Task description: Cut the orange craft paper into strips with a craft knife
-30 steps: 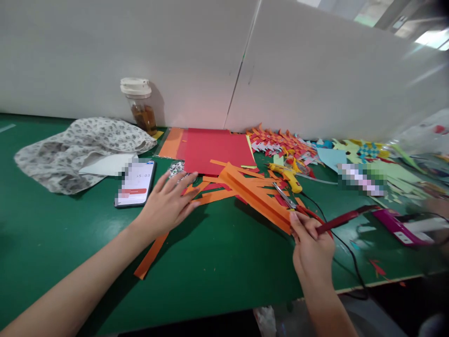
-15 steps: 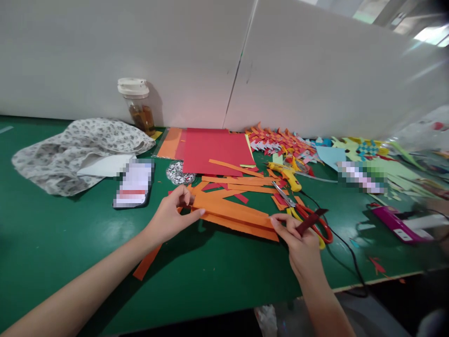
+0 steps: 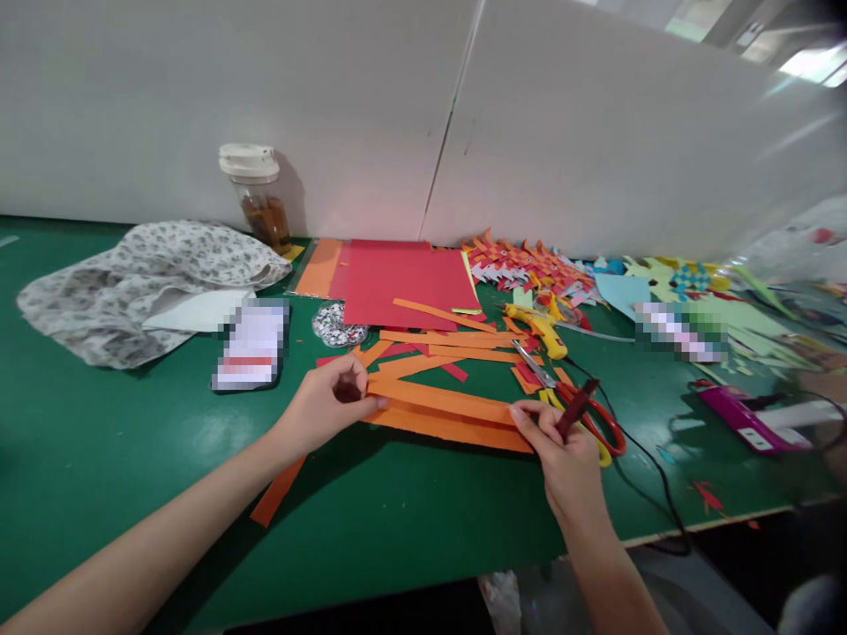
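Observation:
A folded sheet of orange paper [image 3: 450, 418] is stretched between my two hands, just above the green table. My left hand [image 3: 331, 394] pinches its left end between thumb and fingers. At the right end, my right hand [image 3: 562, 441] grips the paper between thumb and forefinger. A dark red slim tool [image 3: 578, 407], its kind unclear, is also tucked in the right hand and sticks up past the fingers. Scissors with red handles [image 3: 612, 432] lie just behind that hand, partly covered by it. Beneath my left wrist, a loose orange strip [image 3: 278, 496] rests on the table.
Behind the hands lie orange strips [image 3: 443, 339] and red paper sheets [image 3: 403, 278]. A yellow glue gun [image 3: 548, 337], a phone [image 3: 250, 344], a patterned cloth [image 3: 125, 304] and a lidded cup [image 3: 265, 207] surround them. A purple device [image 3: 745, 422] sits at right near a cable.
The fold in the orange paper has opened wider, showing a broader gap between its upper and lower parts. Both hands keep their hold and have barely shifted.

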`<state>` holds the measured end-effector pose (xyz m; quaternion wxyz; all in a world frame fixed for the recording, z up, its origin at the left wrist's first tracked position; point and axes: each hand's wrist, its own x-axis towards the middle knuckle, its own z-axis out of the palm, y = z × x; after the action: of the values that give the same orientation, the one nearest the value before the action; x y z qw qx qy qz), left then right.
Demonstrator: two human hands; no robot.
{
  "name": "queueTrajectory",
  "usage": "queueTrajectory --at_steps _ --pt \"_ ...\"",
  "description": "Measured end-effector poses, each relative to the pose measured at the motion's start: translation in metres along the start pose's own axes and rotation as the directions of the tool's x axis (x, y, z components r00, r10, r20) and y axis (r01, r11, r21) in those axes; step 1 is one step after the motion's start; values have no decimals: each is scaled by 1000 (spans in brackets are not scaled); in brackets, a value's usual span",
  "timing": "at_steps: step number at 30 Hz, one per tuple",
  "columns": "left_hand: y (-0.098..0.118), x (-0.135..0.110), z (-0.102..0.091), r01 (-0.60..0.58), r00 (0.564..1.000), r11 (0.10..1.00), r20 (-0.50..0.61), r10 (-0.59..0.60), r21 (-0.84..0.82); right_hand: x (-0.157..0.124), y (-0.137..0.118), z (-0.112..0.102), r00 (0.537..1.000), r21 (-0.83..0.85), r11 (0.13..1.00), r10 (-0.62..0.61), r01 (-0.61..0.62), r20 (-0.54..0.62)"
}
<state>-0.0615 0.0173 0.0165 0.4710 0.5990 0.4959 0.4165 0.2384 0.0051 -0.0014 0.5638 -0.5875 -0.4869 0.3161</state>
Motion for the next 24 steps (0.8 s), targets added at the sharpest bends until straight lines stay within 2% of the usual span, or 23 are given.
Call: queueTrajectory --at_steps 4,7,9,13,16,19,22,24 --pt "-1 -1 3 44 996 999 75 -43 -18 0 1 0 995 -59 996 -71 67 -65" --pt "-1 -2 4 73 991 997 112 -72 -4 -1 2 -1 992 -109 989 -106 99 -63" --pt "-2 -3 3 74 988 995 133 -82 64 -1 2 -1 993 -149 983 -110 103 -42" --pt "-3 -3 1 -3 991 959 127 -35 284 0 2 -1 994 -182 978 -104 99 -19" --pt "-3 -2 0 4 991 921 123 -56 389 0 1 1 995 -117 989 -93 89 -30" --pt "-1 -2 0 24 990 911 117 -78 411 -2 -2 3 991 -53 994 -103 98 -81" --pt "0 -2 0 49 993 927 84 -86 371 -5 -4 3 960 -96 974 -217 203 -177" --pt "0 -2 0 55 994 937 75 -85 345 -8 -6 2 945 -159 950 -292 269 -146"
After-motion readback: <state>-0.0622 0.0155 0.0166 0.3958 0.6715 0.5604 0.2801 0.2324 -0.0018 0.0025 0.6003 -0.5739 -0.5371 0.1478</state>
